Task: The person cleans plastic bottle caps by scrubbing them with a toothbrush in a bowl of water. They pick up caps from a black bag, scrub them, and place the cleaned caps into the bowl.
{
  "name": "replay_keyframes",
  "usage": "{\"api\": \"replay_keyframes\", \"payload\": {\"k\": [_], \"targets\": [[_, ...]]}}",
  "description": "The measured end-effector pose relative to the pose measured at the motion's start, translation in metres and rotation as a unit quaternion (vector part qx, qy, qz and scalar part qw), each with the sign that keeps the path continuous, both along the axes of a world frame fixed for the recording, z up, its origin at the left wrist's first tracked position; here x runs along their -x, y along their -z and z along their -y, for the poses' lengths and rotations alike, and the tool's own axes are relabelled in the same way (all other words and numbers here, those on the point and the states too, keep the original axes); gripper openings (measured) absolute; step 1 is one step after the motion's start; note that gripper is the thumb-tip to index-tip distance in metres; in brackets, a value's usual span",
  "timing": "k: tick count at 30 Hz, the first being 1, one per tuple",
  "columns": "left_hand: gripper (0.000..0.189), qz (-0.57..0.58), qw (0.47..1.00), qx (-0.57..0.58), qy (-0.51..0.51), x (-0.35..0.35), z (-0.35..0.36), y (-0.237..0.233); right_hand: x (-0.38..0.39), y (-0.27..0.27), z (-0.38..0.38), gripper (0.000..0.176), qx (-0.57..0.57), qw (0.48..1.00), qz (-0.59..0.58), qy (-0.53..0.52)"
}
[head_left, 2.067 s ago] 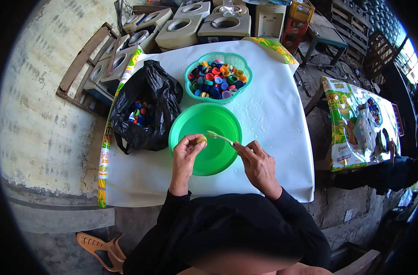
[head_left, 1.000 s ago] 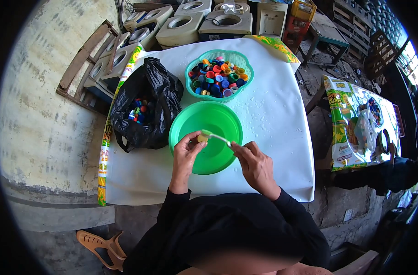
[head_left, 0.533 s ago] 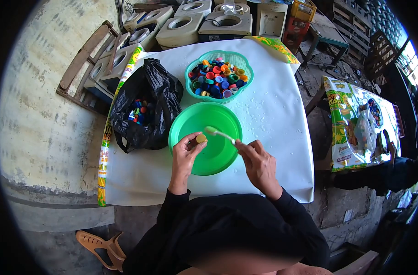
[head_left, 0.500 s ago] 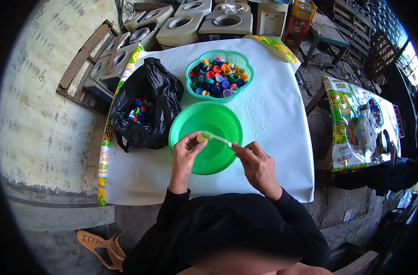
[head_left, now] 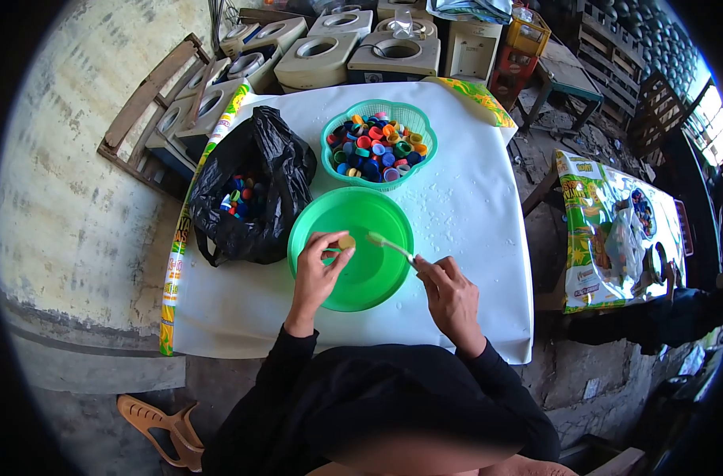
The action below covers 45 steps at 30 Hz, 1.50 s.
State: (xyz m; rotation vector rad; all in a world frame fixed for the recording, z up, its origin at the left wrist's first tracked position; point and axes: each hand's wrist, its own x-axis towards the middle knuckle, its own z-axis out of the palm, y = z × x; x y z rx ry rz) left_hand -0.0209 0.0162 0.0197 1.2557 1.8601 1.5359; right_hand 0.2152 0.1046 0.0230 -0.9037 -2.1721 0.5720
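Over the left part of a green basin (head_left: 381,289), my left hand (head_left: 319,266) pinches a small yellowish cap (head_left: 346,243) between thumb and fingers. A toothbrush (head_left: 391,245) is in my right hand (head_left: 450,295), its handle held at the basin's right edge. The brush head points left, a short way from the cap and not touching it. Behind the basin, a light green basket (head_left: 419,119) holds several coloured bottle caps (head_left: 377,147). More caps (head_left: 241,196) lie inside an open black plastic bag (head_left: 278,170) left of the basin.
A white sheet (head_left: 472,262) with water drops covers the table. Old white appliance tops (head_left: 318,49) stand behind it. At the right, another covered table (head_left: 587,238) has a person's arm (head_left: 671,274) beside it. A brown plastic chair (head_left: 167,428) is at the lower left.
The toothbrush head has moved right, off the cap, and my right hand has shifted slightly right and down. The whole view has shifted a little.
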Motion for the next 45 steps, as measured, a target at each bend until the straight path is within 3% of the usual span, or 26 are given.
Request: {"api": "replay_keyframes", "payload": {"k": [1, 6, 8, 10, 12, 15, 17, 18, 20, 21, 24, 25, 26, 28, 30, 32, 36, 38, 40, 41, 42, 44, 45], "targets": [[0.028, -0.033, 0.998, 0.045, 0.024, 0.002, -0.001, -0.001, -0.002, 0.002, 0.000, 0.024, -0.003, 1.000, 0.001, -0.002], [0.029, -0.108, 0.994, -0.001, -0.003, 0.009, -0.017, -0.030, -0.008, 0.002, -0.002, 0.025, -0.002, 1.000, -0.021, 0.001], [0.029, -0.208, 0.977, -0.020, 0.035, 0.017, -0.032, -0.041, -0.011, 0.011, -0.004, 0.027, -0.001, 1.000, -0.022, -0.009], [0.031, -0.237, 0.971, -0.010, 0.032, 0.027, -0.057, -0.050, -0.013, 0.016, -0.006, 0.030, -0.002, 0.999, -0.036, -0.016], [0.035, -0.376, 0.923, -0.069, 0.048, 0.035, -0.089, -0.051, -0.014, 0.014, -0.005, 0.031, 0.007, 0.999, -0.050, -0.018], [0.042, -0.403, 0.910, -0.065, 0.069, 0.044, -0.138, -0.045, -0.016, 0.011, -0.003, 0.031, 0.019, 0.999, -0.050, -0.011], [0.044, -0.566, 0.820, -0.074, 0.026, 0.050, -0.162, -0.036, -0.018, 0.011, -0.004, 0.031, 0.000, 0.998, -0.054, -0.012], [0.044, -0.566, 0.820, -0.080, 0.019, 0.051, -0.168, -0.036, -0.020, 0.013, -0.005, 0.031, -0.011, 0.998, -0.060, -0.006], [0.047, -0.662, 0.746, -0.076, -0.003, 0.054, -0.179, -0.036, -0.026, 0.019, -0.009, 0.034, -0.028, 0.997, -0.067, -0.005], [0.031, -0.691, 0.716, -0.097, 0.006, 0.054, -0.179, -0.045, -0.029, 0.022, -0.010, 0.036, -0.024, 0.998, -0.063, 0.014], [0.014, -0.715, 0.690, -0.096, 0.060, 0.063, -0.172, -0.055, -0.038, 0.025, -0.015, 0.043, -0.024, 0.998, -0.048, 0.031], [0.017, -0.715, 0.675, -0.177, 0.034, 0.065, -0.170, -0.060, -0.040, 0.023, -0.016, 0.044, -0.014, 0.998, -0.047, 0.040], [0.017, -0.716, 0.676, -0.171, 0.025, 0.072, -0.164, -0.066, -0.042, 0.022, -0.018, 0.045, -0.002, 0.998, -0.045, 0.048], [0.015, -0.694, 0.703, -0.153, 0.031, 0.087, -0.155, -0.079, -0.044, 0.024, -0.025, 0.047, -0.033, 0.996, -0.065, 0.052], [0.019, -0.677, 0.700, -0.227, 0.001, 0.110, -0.142, -0.103, -0.048, 0.024, -0.030, 0.043, -0.053, 0.996, -0.039, 0.064], [0.024, -0.661, 0.717, -0.207, -0.076, 0.134, -0.119, -0.124, -0.050, 0.024, -0.034, 0.037, -0.053, 0.996, -0.035, 0.062], [0.041, -0.440, 0.842, -0.155, -0.271, 0.185, -0.075, -0.135, -0.047, 0.023, -0.034, 0.018, -0.053, 0.996, -0.030, 0.069], [0.046, -0.348, 0.839, -0.262, -0.325, 0.214, -0.064, -0.118, -0.045, 0.027, -0.035, 0.014, -0.044, 0.997, -0.032, 0.063], [0.043, -0.078, 0.906, -0.242, -0.339, 0.257, -0.054, -0.076, -0.041, 0.025, -0.032, 0.013, -0.040, 0.997, -0.032, 0.057], [0.041, 0.190, 0.894, -0.254, -0.316, 0.263, -0.048, -0.063, -0.040, 0.024, -0.031, 0.012, -0.035, 0.997, -0.032, 0.055], [0.041, 0.190, 0.894, -0.255, -0.317, 0.275, -0.041, -0.043, -0.039, 0.024, -0.030, 0.012, -0.036, 0.997, -0.032, 0.054], [0.041, 0.373, 0.860, -0.232, -0.260, 0.297, -0.031, -0.003, -0.037, 0.023, -0.029, 0.012, -0.033, 0.998, -0.020, 0.046], [0.041, 0.373, 0.860, -0.233, -0.259, 0.291, -0.034, 0.003, -0.036, 0.024, -0.029, 0.012, -0.034, 0.998, -0.019, 0.046]]}}
